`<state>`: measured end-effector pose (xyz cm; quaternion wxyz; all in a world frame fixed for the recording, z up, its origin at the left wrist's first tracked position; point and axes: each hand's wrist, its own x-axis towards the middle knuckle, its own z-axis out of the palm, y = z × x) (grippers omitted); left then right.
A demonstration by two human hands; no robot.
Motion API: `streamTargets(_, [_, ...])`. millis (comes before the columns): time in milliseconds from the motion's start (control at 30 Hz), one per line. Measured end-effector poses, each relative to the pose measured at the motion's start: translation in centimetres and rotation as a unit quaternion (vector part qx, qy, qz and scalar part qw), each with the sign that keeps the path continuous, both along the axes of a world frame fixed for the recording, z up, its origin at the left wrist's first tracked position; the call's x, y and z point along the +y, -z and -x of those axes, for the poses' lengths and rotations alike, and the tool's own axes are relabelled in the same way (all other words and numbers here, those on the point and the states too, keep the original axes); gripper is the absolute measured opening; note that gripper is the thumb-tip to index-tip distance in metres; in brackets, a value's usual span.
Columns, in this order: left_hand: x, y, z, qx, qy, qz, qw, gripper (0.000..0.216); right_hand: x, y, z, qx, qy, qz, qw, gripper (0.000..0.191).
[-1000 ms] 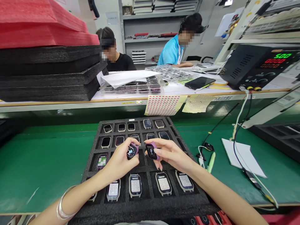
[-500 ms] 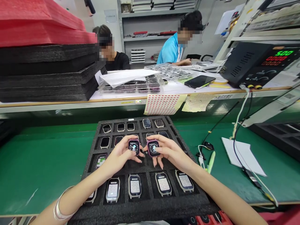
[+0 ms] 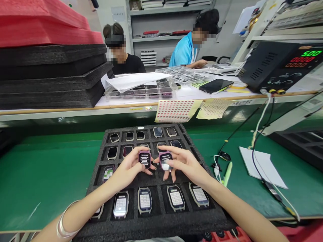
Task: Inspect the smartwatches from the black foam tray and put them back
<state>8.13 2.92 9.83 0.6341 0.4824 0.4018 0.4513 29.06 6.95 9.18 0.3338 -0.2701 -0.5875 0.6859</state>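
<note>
Above the middle of a black foam tray (image 3: 151, 226), my left hand (image 3: 133, 162) is closed on a purple-cased smartwatch (image 3: 144, 158), thumb at the lower screen. Close beside it, my right hand (image 3: 183, 162) grips a second smartwatch (image 3: 165, 158) in a purple case, its thumb over the screen. Both screens show lines of white text on black. In the tray's front row lie several pale-cased watches (image 3: 144, 200) with lit keypad-like screens. A watch with a green and white screen (image 3: 108, 173) lies left of my left hand. Dark-screened watches (image 3: 112, 153) fill the rear rows.
Black foam sheets (image 3: 50, 74) with red foam on top are stacked at left on the shelf. A phone (image 3: 216, 86) and a power supply (image 3: 280, 67) stand at right. Cables (image 3: 254, 158), a green pen (image 3: 227, 174) and white paper (image 3: 262, 168) lie right of the tray. Two people sit beyond.
Both held watch screens have switched from a round dial picture to a text list. My hands stay in nearly the same place. The person at the back left has raised their head.
</note>
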Motion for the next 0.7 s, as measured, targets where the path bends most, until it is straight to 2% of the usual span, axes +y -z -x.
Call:
streamTargets(167, [0.0, 0.1, 0.0, -0.004, 0.004, -0.005, 1.0, 0.037, -0.2, -0.1, 0.0, -0.017, 0.009, -0.018, 1.0, 0.048])
streamTargets(367, [0.1, 0.1, 0.2, -0.007, -0.018, -0.02, 1.0, 0.04, -0.7, -0.6, -0.2, -0.054, -0.047, -0.026, 0.997, 0.076])
streamTargets(467, [0.1, -0.1, 0.2, -0.014, -0.016, -0.027, 0.999, 0.036, -0.2, -0.8, -0.6, -0.137, -0.051, -0.072, 0.987, 0.069])
streamTargets(533, [0.1, -0.1, 0.1, -0.017, -0.012, -0.031, 0.999, 0.033, 0.3, -0.8, -1.0, -0.229, -0.036, -0.179, 0.956, 0.058])
streamTargets(600, [0.0, -0.1, 0.1, -0.017, -0.01, -0.033, 0.999, 0.03, 0.8, -0.8, -1.4, -0.305, -0.033, -0.309, 0.9, 0.049])
streamTargets(667, [0.1, 0.0, 0.1, -0.018, -0.009, -0.035, 0.999, 0.029, 1.1, -0.8, -1.8, -0.343, -0.049, -0.398, 0.849, 0.05])
streamTargets(700, [0.1, 0.1, 0.1, -0.018, -0.007, -0.035, 0.999, 0.029, 1.2, -0.8, -2.0, -0.353, -0.057, -0.422, 0.833, 0.054])
